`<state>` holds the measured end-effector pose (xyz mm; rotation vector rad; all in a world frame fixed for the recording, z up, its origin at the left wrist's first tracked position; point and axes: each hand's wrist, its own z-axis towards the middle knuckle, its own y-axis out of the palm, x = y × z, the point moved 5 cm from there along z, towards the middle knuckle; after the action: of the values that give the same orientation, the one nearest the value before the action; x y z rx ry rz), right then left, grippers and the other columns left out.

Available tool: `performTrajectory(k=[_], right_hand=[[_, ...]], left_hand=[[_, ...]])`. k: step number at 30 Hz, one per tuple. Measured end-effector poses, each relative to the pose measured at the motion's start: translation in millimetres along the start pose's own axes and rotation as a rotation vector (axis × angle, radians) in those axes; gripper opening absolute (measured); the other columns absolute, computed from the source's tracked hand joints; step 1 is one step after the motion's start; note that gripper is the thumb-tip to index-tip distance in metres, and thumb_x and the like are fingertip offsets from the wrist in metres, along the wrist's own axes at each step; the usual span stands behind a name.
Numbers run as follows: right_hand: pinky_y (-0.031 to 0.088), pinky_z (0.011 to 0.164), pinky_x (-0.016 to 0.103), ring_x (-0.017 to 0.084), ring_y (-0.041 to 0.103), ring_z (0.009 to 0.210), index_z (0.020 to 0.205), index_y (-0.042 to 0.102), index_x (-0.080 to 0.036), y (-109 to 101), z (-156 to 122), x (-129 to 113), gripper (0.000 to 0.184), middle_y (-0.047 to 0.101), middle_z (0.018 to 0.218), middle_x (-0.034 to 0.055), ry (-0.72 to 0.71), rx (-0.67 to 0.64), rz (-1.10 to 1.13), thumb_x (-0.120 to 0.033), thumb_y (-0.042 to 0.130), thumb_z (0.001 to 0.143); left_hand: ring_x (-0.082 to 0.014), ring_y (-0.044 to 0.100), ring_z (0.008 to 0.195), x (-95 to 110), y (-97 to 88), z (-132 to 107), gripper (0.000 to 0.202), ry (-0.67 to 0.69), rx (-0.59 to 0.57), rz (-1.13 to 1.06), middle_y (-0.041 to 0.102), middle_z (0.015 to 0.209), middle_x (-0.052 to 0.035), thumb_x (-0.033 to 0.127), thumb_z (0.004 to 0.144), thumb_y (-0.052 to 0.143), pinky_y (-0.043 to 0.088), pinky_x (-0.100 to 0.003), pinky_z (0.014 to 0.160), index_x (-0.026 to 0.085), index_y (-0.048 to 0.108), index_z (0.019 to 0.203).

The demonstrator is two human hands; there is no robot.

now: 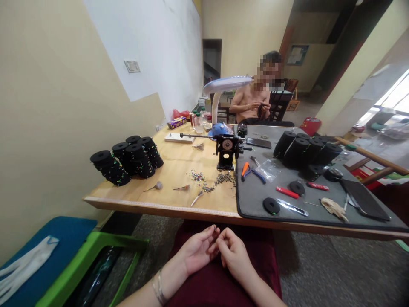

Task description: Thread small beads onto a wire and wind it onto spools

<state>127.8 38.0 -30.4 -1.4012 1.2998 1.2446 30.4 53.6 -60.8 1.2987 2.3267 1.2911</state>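
Observation:
My left hand and my right hand are held together above my dark red clothed lap, below the table's front edge. The left thumb and fingertips pinch a tiny dark piece. My right fingers curl inward beside them, and what they hold, if anything, is hidden. The nearest thing ahead is the front edge of a wooden table, which neither hand touches. Small beads and dark metal bits lie scattered on it.
Stacks of black spools stand on the table, and more on a grey mat with orange-handled pliers. A small hand-cranked winder is clamped between them. A seated person works across the table. A blue and green stool stands to my left.

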Motion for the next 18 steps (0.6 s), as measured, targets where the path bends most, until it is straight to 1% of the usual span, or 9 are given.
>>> performTrajectory(k=[5,13,18], right_hand=[[0.024,0.033,0.017,0.005,0.034,0.031,0.069,0.040,-0.021,-0.8,0.5,1.8,0.035,0.065,0.057,-0.0003,-0.003,0.010,-0.021,-0.053,0.050,0.080],[0.024,0.034,0.017,0.005,0.034,0.031,0.069,0.040,-0.021,-0.3,0.3,-0.5,0.034,0.065,0.056,-0.0006,-0.007,0.009,-0.008,-0.052,0.051,0.080],[0.024,0.033,0.017,0.005,0.034,0.031,0.069,0.040,-0.022,0.1,0.7,0.1,0.035,0.065,0.056,-0.0010,-0.008,0.009,-0.004,-0.053,0.051,0.080]], left_hand=[[-0.0109,0.062,0.056,-0.5,-0.5,0.4,0.009,-0.003,-0.001,-0.007,0.068,0.076,-0.0035,0.017,0.086,0.057,0.047,-0.023,0.057,0.013,0.063,0.082],[-0.0099,0.061,0.054,0.3,-0.2,0.9,0.013,0.008,-0.004,-0.007,0.069,0.075,-0.0038,0.017,0.089,0.052,0.046,-0.022,0.055,0.012,0.062,0.082],[-0.0096,0.060,0.052,0.4,2.0,-0.2,0.012,0.004,-0.010,0.013,0.069,0.074,-0.0034,0.017,0.089,0.053,0.046,-0.021,0.053,0.012,0.061,0.081]])
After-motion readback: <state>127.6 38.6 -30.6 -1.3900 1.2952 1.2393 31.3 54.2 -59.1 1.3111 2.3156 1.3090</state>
